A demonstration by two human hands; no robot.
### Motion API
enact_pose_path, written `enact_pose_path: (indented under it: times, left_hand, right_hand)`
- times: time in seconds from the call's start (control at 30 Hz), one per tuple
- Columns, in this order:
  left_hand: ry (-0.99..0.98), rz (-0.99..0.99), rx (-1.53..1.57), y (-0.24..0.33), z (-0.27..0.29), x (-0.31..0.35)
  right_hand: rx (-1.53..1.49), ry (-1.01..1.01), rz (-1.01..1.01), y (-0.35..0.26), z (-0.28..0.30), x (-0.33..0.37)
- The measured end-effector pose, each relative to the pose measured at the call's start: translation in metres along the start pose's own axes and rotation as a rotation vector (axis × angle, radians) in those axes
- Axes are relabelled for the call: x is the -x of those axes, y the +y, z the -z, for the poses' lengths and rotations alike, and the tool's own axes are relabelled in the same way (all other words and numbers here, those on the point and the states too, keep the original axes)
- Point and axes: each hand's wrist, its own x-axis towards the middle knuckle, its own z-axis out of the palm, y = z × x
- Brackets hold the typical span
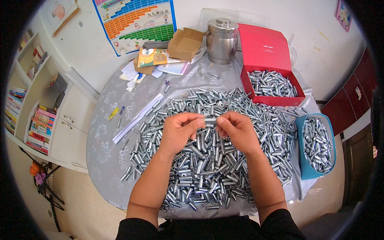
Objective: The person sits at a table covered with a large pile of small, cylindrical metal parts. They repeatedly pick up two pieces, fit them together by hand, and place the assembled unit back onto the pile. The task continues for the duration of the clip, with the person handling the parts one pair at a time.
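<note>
Between my two hands a short shiny metal tube point(210, 121) lies level above a big heap. My left hand point(180, 131) pinches its left end between thumb and fingers. The right end is pinched the same way by my right hand point(237, 129). Under and around both hands spreads the heap of loose metal tubes point(216, 154), with thinner pins or bolts mixed in toward its edges. Whether anything sits inside the held tube is too small to tell.
The round table has a grey patterned cloth point(106, 140). Behind the heap stand an open red box point(276, 100) of metal parts, a lidded steel pot point(222, 42), and a cardboard box point(185, 45) on books. A blue bag point(310, 170) of tubes stands right; a white strip point(136, 119) lies left.
</note>
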Motion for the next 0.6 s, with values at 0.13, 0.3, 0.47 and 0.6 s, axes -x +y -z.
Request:
enact_pose_path:
  times: [0.13, 0.3, 0.47, 0.6]
  left_hand:
    - [0.026, 0.021, 0.036, -0.002, -0.001, -0.001]
    - [0.014, 0.000, 0.025, -0.003, -0.001, -0.001]
    - [0.019, 0.030, 0.049, 0.000, -0.001, 0.000]
    - [0.021, 0.029, 0.051, 0.000, -0.002, 0.000]
  right_hand:
    - [-0.065, 0.094, 0.149, -0.002, -0.013, -0.001]
    - [-0.004, 0.023, -0.012, 0.005, 0.001, -0.001]
    - [-0.092, 0.105, 0.077, -0.002, -0.011, 0.000]
    - [-0.069, 0.024, 0.037, 0.004, -0.002, -0.001]
